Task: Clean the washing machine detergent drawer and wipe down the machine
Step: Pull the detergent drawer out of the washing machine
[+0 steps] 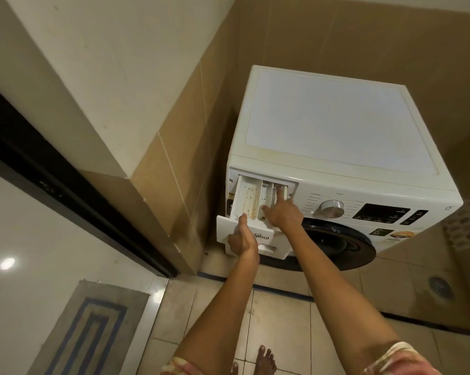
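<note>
Machine: white front-load washing machine (336,123) stands in a tiled corner, on the floor (282,320), just ahead of you.
Drawer: detergent drawer (248,197) is pulled well out of its slot at the top-left of the machine front; it tilts down toward you. Brown stains and specks in the left compartment.
L side: your left grip (242,239) holds the drawer's front panel, thumb up over the top edge, fingers curled round the front and under.
R side: your right grip (284,213) holds nothing. It reaches into the drawer from above w/ the index finger (280,194) straight, tip at the back of the right compartment; thumb spread toward the middle divider. Can't tell if the tip presses anything.
Controls: round dial (332,208) right of the drawer slot, dark display (380,213) beyond it.
Door: dark round door (334,244) below the controls, partly behind your right forearm.
Floor: striped mat (90,328) to the left, round drain (441,287) to the right, 1 bare foot (265,358) at the bottom edge.
</note>
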